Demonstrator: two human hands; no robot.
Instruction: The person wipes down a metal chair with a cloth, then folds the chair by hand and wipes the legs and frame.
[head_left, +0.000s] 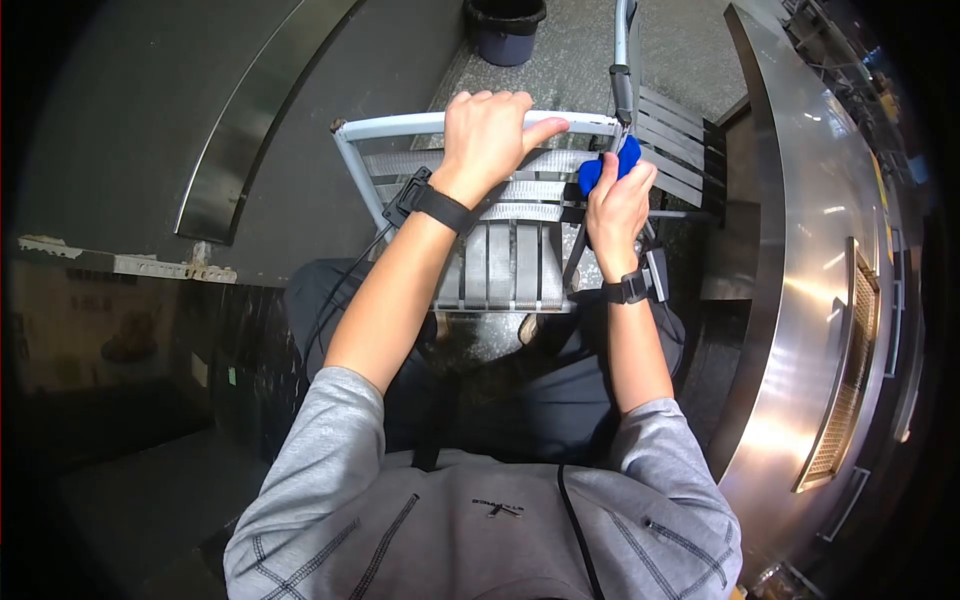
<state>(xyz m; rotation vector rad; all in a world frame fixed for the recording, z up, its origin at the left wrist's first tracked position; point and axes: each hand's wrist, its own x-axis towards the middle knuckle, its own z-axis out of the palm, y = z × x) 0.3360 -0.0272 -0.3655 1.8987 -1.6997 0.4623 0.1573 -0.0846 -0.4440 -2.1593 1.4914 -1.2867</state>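
A chair with a light grey-blue metal frame and woven grey straps stands before my knees. My left hand is wrapped over the top rail of its backrest, thumb lying along the rail. At the rail's right corner, my right hand presses a blue cloth against the frame, fingers closed round it. Part of the cloth is hidden behind the fingers. Below the backrest, the slatted grey seat shows between my legs.
Another slatted chair stands just beyond the right corner. A dark bucket sits on the speckled floor at the back. To the right runs a stainless steel counter; on the left is a dark wall with a metal strip.
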